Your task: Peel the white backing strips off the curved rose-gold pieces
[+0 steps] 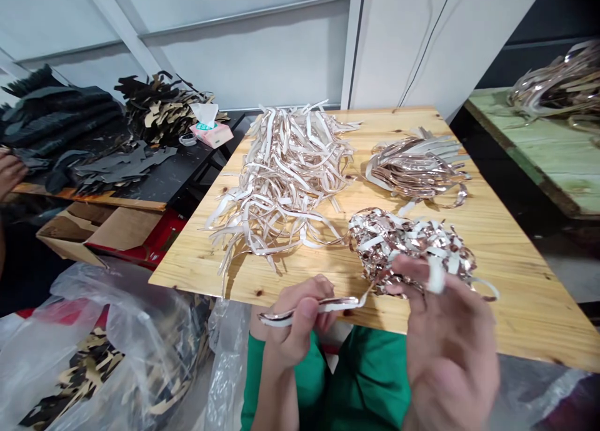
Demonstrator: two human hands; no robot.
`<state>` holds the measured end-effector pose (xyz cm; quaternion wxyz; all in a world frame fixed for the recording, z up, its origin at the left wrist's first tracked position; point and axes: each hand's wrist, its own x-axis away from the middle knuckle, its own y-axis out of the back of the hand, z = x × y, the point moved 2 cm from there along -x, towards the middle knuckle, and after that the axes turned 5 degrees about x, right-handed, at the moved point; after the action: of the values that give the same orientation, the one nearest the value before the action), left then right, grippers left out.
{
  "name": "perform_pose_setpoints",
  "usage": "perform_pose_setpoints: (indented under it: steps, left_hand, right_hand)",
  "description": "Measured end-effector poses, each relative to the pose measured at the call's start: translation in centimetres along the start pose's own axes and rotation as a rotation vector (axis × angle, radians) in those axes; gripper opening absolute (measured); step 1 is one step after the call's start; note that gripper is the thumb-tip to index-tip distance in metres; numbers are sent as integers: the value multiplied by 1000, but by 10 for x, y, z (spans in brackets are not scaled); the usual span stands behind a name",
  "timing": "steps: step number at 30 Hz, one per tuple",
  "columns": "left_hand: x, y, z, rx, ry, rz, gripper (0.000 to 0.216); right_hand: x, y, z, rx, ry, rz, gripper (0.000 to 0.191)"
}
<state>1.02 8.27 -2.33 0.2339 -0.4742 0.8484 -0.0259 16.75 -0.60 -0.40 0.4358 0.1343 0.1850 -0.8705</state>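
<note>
My left hand is closed around a narrow strip, shiny rose-gold on one face and white on the other. From its right end a thin coppery piece runs up to the fingertips of my right hand, which pinch it. My right hand is blurred, and a white wrap circles one finger. Just behind it lies a heap of short, crumpled rose-gold and white pieces. A large loose pile of long strips spreads over the table's left part. To the right rests a gathered bundle of strips.
The wooden table ends just before my lap. At left, a black table bears dark cut pieces and a tissue pack. Below are a cardboard box and plastic bags. Another person's hand shows at the left edge.
</note>
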Motion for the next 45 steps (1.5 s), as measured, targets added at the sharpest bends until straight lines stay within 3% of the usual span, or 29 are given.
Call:
perform_pose_setpoints:
  steps: [5,8,15,20,23,26,31,37,41,45]
  left_hand:
    - [-1,-1,-9,17,-64,66,56]
    - [-1,-1,-11,-21,-51,41,60]
    - [2,-1,-6,95,-7,-101,53]
    - [2,-2,-8,85,-14,15,35]
    - [0,-2,-8,2,-51,90,23]
    - [-2,1,-4,-28,-135,41,21]
    - [-5,4,5,-31,-262,-34,26]
    - [-2,7,2,-11,-148,-119,16]
    - [2,7,0,-75,5,-182,28]
    - [2,3,-2,-148,63,-224,34]
  right_hand:
    - [9,-8,0,334,-89,264,26]
    - [7,-14,5,377,-109,251,7]
    - [5,-22,9,290,-179,283,2]
    - [8,-25,11,71,-491,243,24]
    - [7,-21,7,-41,-550,309,27]
    - [5,-20,5,-112,-541,397,26]
    - [4,-22,8,-85,-692,286,37]
    - [1,-21,0,-83,-568,423,27]
    - [-1,-24,-1,-6,-492,323,22]
    - [-1,-29,2,52,-436,283,18]
